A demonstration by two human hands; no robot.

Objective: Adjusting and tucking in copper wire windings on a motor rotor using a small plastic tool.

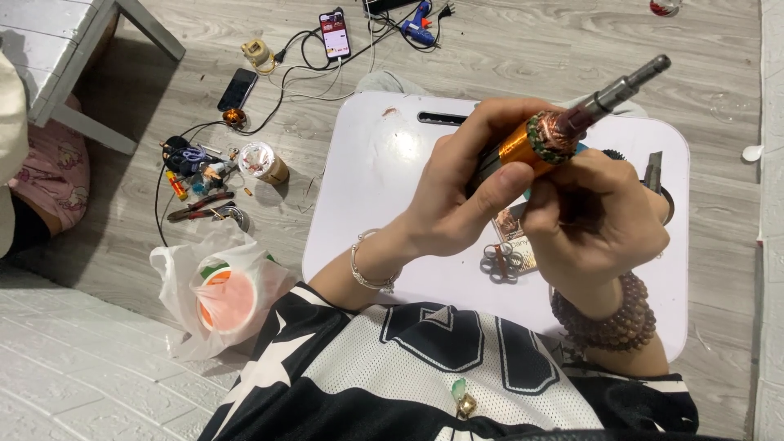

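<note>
My left hand [457, 196] wraps the motor armature [545, 143], so I can't see its lower end or most of the orange band. My right hand [596, 220] covers the side facing me; fingertips hidden behind it. Both hands block the white lap table [367, 188] behind them. A dark round thing right of the armature shows only as slivers; can't tell what it is. The small scissors [498, 261] below the armature are partly under my right hand. The pile of small tools [200, 175] left of the table is too small to sort. Phone screen [335, 34] beyond the table: unreadable. Red object [665, 6] top right is cut by the edge.
</note>
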